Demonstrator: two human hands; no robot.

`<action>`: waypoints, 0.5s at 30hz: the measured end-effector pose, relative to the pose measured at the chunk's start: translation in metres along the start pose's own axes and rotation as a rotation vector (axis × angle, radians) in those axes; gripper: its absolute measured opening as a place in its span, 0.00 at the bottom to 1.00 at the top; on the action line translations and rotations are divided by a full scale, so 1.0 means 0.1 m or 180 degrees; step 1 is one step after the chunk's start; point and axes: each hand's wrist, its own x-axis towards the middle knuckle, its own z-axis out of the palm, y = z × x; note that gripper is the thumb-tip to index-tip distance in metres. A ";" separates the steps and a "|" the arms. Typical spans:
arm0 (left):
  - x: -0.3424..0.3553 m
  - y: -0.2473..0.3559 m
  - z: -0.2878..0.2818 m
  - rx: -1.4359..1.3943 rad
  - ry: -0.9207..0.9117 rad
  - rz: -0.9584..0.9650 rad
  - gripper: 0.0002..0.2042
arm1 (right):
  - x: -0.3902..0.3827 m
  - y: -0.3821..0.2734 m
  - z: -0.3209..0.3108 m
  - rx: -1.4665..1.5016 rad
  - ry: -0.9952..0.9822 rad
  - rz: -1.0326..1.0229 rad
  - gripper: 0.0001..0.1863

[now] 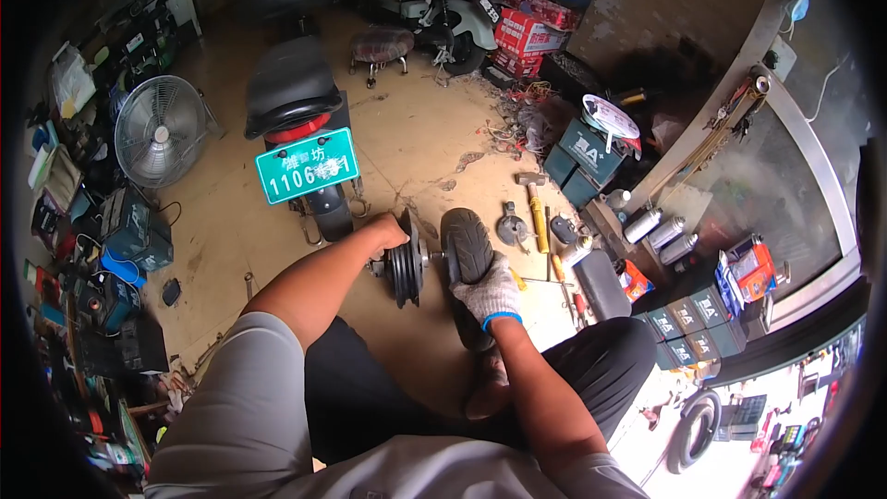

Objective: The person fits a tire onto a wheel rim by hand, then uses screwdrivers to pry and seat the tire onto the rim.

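My bare left hand [389, 233] is closed on a black wheel hub [404, 272] with ridged rims, upright at the centre of the head view. A metal axle sticks out of it. My right hand [488, 294], in a white knit glove with a blue cuff, grips a black tyre [469, 245] standing just right of the hub. To the tyre's right lie a hammer [538, 222] with a yellow handle, a round metal tool [512, 229] and smaller hand tools on the floor [397, 148].
A scooter [291, 83] with a green plate stands ahead-left, beside a fan [160, 134]. A stool [379, 48], white scooter [476, 23] and red boxes [527, 32] are behind. Batteries [584, 157], spray cans [662, 231] and a glass door [785, 222] line the right; clutter fills the left edge.
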 end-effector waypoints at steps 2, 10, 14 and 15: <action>0.07 -0.10 -0.05 -0.0060 0.0117 0.0186 0.33 | -0.07 -0.19 0.01 -0.0258 -0.0054 0.0089 0.48; 0.29 -0.07 0.21 -0.0193 0.0323 0.0119 0.33 | -0.11 -0.21 -0.15 -0.0114 -0.0090 -0.0044 0.43; 0.27 -0.04 0.20 -0.0559 0.0409 -0.0128 0.33 | -0.12 -0.10 -0.17 0.0110 0.0049 0.0091 0.37; 0.26 -0.01 0.19 -0.0579 0.0431 -0.0073 0.33 | -0.12 -0.07 -0.17 0.0131 0.0103 0.0119 0.36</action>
